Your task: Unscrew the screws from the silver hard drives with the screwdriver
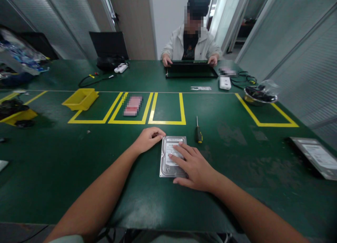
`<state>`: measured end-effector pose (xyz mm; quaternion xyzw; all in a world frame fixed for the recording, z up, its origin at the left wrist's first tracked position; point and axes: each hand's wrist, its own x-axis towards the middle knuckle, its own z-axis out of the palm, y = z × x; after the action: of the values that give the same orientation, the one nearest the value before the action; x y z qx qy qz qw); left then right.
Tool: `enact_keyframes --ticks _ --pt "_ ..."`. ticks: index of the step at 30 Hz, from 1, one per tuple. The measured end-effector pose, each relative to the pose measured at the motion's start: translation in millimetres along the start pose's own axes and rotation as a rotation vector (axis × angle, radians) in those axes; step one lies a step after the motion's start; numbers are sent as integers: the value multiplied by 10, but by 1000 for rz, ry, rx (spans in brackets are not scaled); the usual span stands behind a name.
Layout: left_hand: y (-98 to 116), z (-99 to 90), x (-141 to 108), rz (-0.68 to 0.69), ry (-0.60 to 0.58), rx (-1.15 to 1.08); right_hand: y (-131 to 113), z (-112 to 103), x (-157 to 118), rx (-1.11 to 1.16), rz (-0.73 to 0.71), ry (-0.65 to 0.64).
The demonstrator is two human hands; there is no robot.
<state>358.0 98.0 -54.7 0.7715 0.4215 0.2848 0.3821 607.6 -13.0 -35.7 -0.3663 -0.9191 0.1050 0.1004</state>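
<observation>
A silver hard drive with a white label lies flat on the green table in front of me. My right hand rests over its right side, fingers spread across the label and the thumb near the lower edge. At the drive's upper left corner is my left hand, its fingers curled and the fingertips by the corner; whether they pinch anything is too small to tell. A screwdriver with a black and yellow handle lies right of the drive, its shaft pointing away from me.
A second drive lies far right. Beyond it stands a metal bowl of dark parts. Yellow tape frames, a yellow bin and a blurred pink object are ahead. Across the table, a person holds a black frame.
</observation>
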Motion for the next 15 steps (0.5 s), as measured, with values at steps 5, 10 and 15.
enact_keyframes --ticks 5,10,15 --pt "18 -20 38 -53 -30 -54 3 0 1 4 1 3" --pt "50 -22 41 -33 -20 7 4 5 2 -1 11 -12" --pt "5 -29 21 -6 -19 -51 -3 0 -3 2 11 -10"
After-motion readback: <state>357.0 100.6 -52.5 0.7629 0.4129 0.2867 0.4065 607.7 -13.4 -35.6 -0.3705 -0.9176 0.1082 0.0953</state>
